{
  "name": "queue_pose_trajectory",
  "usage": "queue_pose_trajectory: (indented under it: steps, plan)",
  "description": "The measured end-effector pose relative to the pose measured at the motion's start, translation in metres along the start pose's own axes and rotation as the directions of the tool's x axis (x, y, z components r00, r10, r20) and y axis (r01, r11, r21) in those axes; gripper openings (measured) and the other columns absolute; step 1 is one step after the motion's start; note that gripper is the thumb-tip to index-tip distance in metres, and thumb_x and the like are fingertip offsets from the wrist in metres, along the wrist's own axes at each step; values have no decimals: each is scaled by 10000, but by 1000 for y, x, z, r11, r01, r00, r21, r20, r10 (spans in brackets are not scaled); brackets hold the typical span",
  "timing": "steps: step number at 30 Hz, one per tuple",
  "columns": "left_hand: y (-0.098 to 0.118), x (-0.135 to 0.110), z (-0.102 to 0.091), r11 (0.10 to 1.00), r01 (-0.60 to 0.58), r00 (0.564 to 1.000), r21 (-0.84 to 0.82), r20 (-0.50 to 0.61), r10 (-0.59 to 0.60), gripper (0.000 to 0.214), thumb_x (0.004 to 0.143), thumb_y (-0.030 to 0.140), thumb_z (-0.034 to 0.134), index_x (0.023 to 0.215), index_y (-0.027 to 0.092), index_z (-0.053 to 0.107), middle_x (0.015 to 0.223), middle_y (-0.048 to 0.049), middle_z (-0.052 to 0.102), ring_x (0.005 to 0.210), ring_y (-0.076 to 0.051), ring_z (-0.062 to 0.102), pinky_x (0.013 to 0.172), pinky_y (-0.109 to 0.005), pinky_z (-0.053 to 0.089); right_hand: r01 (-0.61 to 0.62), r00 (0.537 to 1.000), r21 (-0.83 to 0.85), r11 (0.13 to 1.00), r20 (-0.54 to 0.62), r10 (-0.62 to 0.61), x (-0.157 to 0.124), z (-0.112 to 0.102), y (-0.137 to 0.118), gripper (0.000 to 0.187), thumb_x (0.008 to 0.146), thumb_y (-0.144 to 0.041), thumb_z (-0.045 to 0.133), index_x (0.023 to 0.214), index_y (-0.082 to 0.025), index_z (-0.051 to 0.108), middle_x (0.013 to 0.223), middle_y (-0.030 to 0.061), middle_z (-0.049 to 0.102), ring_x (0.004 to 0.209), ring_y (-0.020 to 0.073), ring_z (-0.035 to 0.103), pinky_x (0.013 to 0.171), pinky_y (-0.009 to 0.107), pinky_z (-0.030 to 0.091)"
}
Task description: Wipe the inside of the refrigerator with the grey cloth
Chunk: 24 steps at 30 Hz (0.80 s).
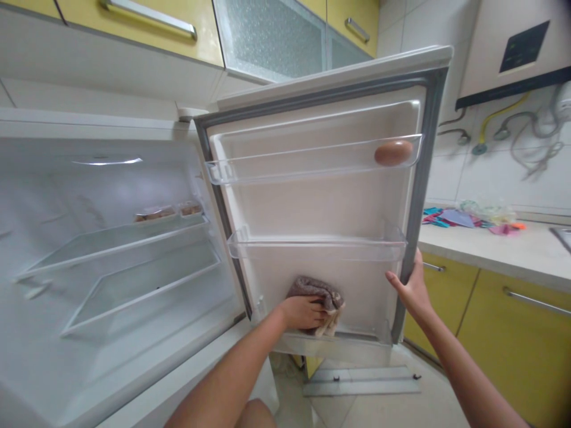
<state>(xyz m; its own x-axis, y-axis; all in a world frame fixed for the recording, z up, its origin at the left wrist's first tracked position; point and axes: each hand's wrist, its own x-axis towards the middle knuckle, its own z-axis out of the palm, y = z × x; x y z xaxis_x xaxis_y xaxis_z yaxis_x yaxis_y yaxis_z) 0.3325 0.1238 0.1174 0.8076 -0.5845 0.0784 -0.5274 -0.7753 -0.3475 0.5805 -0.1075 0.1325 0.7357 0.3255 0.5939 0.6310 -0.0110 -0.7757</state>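
Note:
My left hand (303, 312) presses a folded brown and cream cloth (314, 287) against the inner panel of the open fridge door (294, 205), just above the lowest clear shelf (339, 346). Its fingers curl over the cloth, which partly hides them. My right hand (413, 288) grips the door's outer edge beside the grey seal (413, 238), thumb on the inner side and the other fingers hidden behind. A brown egg (393, 153) lies at the right end of the top door shelf (294, 166). The middle door shelf (316, 248) is clear plastic.
At left stands the fridge interior with glass shelves (116, 244) and packaged food (155, 214). Coloured cloths or bags (459, 218) lie on the counter (495, 249) at right. A long panel (361, 380) rests on the floor below the door. Yellow cabinets (513, 339) line the right.

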Motion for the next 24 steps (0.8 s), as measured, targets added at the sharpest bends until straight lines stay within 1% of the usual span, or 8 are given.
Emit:
queue_pose_trajectory:
  steps: [5, 8, 12, 17, 19, 21, 22, 24]
  plan:
    - [11, 79, 17, 995, -67, 995, 67, -70, 72, 206, 922, 160, 599, 890, 297, 750, 1199, 12, 768, 1197, -148, 625, 1125, -326, 408, 20, 1000, -5, 1000, -9, -20, 0, 0, 3, 1213, 712, -777, 662, 1620, -209, 93, 1688, 188, 198, 1541, 422, 236, 1252, 631, 210]
    - [13, 103, 17, 992, -60, 993, 113, -91, 70, 186, 885, 141, 642, 824, 285, 744, 1103, -3, 792, 1148, -159, 645, 1105, -349, 425, 16, 1000, -20, 1000, -16, -16, 2, 1, 4, 1211, 718, -784, 647, 1621, -203, 87, 1686, 196, 199, 1535, 426, 247, 1245, 637, 220]
    - [9, 92, -3, 976, 38, 989, 215, -149, -5, 293, 949, 130, 518, 1119, 236, 731, 1353, -57, 703, 1263, -201, 596, 1086, -410, 446, 24, 1000, -32, 999, -7, -25, 6, 3, 5, 1210, 708, -805, 632, 1618, -203, 108, 1674, 202, 232, 1518, 440, 280, 1226, 655, 249]
    - [1, 48, -44, 868, 370, 919, 330, -268, -290, 509, 1009, 193, 392, 1507, 280, 444, 1646, -13, 404, 1447, -192, 452, 1152, -440, 410, -44, 999, -34, 998, 1, 45, 7, 1, 4, 1253, 678, -823, 640, 1623, -207, 96, 1678, 202, 233, 1504, 449, 309, 1218, 654, 272]
    - [0, 28, -52, 811, 507, 857, 293, -274, -437, 554, 1014, 259, 408, 1563, 304, 346, 1648, -20, 398, 1468, -201, 431, 1176, -464, 394, -63, 998, -28, 998, 4, 63, 7, 0, 1, 1268, 661, -828, 652, 1624, -214, 100, 1678, 198, 238, 1500, 449, 320, 1217, 652, 275]
    - [2, 8, -53, 694, 679, 732, 240, -297, -613, 598, 994, 355, 478, 1572, 327, 328, 1622, -44, 445, 1467, -241, 439, 1186, -509, 384, -84, 996, -23, 996, 6, 85, 6, -1, -3, 1296, 637, -834, 664, 1624, -208, 105, 1677, 202, 241, 1499, 453, 320, 1216, 653, 277]
    - [4, -1, -51, 602, 771, 636, 210, -325, -700, 615, 975, 394, 517, 1564, 330, 352, 1606, -62, 468, 1467, -271, 440, 1188, -541, 377, -94, 996, -22, 995, 6, 94, 5, -1, -4, 1309, 626, -836, 669, 1624, -203, 105, 1676, 206, 241, 1499, 455, 320, 1217, 653, 275]
    - [11, -13, -44, 367, 923, 381, 116, -413, -827, 616, 946, 427, 558, 1532, 292, 424, 1594, -109, 480, 1480, -330, 418, 1183, -600, 366, -103, 995, -16, 995, 6, 103, 3, -2, -8, 1326, 615, -836, 672, 1624, -194, 101, 1677, 209, 236, 1499, 457, 317, 1221, 649, 270]
